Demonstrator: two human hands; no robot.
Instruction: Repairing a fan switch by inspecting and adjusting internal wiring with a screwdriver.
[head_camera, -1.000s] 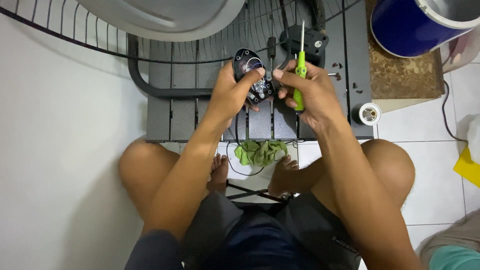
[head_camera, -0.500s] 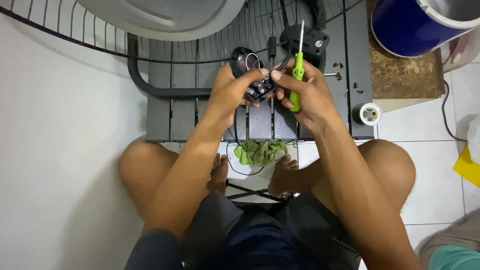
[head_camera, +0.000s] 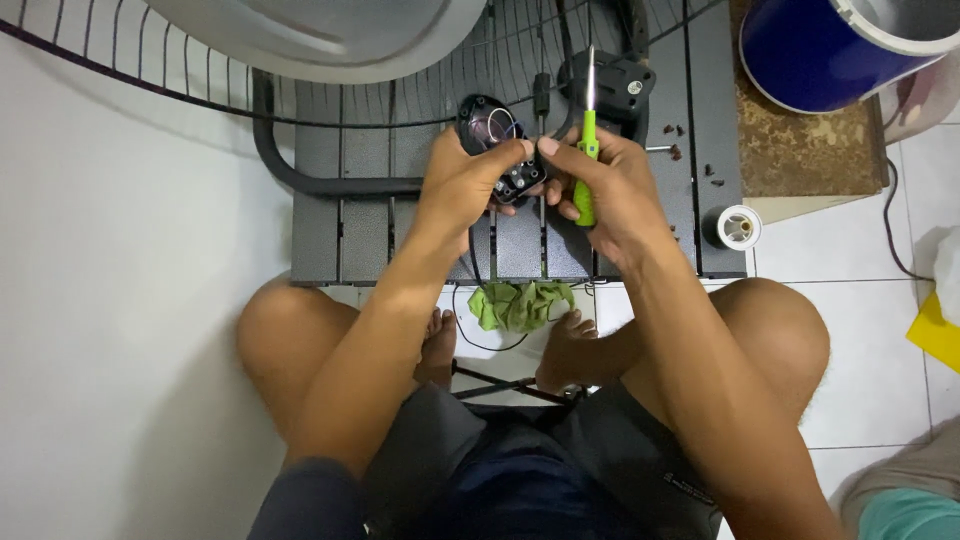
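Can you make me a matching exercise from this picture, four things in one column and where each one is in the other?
Things:
1. green-handled screwdriver
2. round black part with wires
3. blue bucket
4. green cloth

Places:
a. on the floor between the feet
b. in the left hand
c. top right corner, on a brown board
d. upright in the right hand

Pairs: 1-d, 2-b, 3-c, 4-a
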